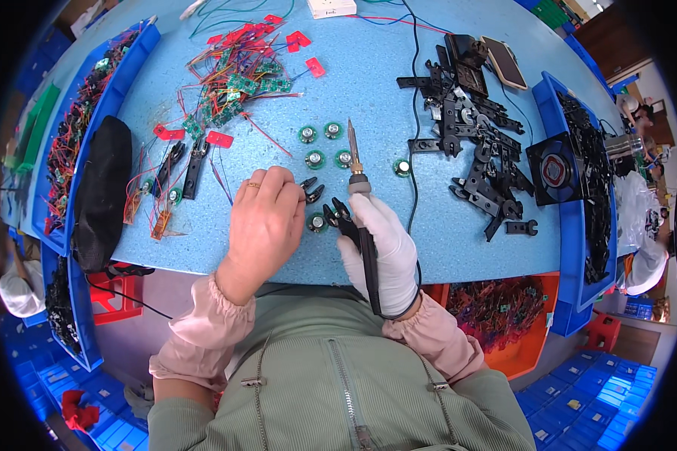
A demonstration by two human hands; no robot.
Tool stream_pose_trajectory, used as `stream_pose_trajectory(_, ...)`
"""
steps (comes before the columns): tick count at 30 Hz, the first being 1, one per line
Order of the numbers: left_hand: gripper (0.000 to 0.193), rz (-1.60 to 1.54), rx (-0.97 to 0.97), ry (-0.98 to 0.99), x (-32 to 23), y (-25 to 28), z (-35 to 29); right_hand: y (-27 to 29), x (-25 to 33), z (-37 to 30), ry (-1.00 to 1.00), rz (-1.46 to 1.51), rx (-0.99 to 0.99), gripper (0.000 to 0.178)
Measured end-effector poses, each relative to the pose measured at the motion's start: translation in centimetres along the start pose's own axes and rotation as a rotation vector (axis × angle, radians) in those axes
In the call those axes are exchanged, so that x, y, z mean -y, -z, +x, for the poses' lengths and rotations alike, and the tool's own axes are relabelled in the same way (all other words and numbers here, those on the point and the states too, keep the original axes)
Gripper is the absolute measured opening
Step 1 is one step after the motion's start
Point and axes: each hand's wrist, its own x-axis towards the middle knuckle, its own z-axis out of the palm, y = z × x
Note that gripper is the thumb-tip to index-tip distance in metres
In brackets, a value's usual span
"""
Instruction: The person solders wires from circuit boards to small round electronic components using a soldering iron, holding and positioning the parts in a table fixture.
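Note:
My bare left hand (265, 219) is closed, its fingertips on a small black forked plastic part (313, 192) that mostly hides behind them. In a white glove, my right hand (390, 244) grips a soldering iron (359, 183), its tip pointing away from me. The same hand also holds a long black fork-ended piece (368, 263), with its prongs toward my left hand. Just left of those prongs lies a green-rimmed round disc (317, 222) with a silver centre. Several similar discs (314, 159) lie beyond my hands, and another disc (401, 167) sits apart on the right.
Green circuit boards (241, 84) with wires and red pieces are heaped at far left. Black plastic parts (478, 143) pile up on the right, near a phone (504, 63). Blue bins (66, 218) flank the table. A black cable (415, 90) crosses it. A soldering-tip cleaner-like box (554, 170) stands right.

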Motion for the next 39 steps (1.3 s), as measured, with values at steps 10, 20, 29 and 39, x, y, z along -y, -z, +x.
stream_pose_trajectory(10,0.013,-0.011,-0.008,0.016,-0.2,0.0,-0.2,0.2,-0.3,2.4,-0.014,-0.191,0.022,0.07)
stream_pose_trajectory(20,0.015,-0.022,-0.014,0.024,-0.1,-0.5,-0.5,-2.2,-0.8,4.4,0.049,-0.051,0.166,0.056)
stream_pose_trajectory(29,0.019,-0.027,-0.083,0.042,0.0,-1.0,-1.0,-2.5,-1.1,4.5,0.056,-0.118,0.216,0.056)
stream_pose_trajectory(39,0.022,-0.033,-0.168,0.042,-0.1,-1.7,-1.5,-3.0,-0.8,4.8,0.094,-0.223,0.247,0.055)
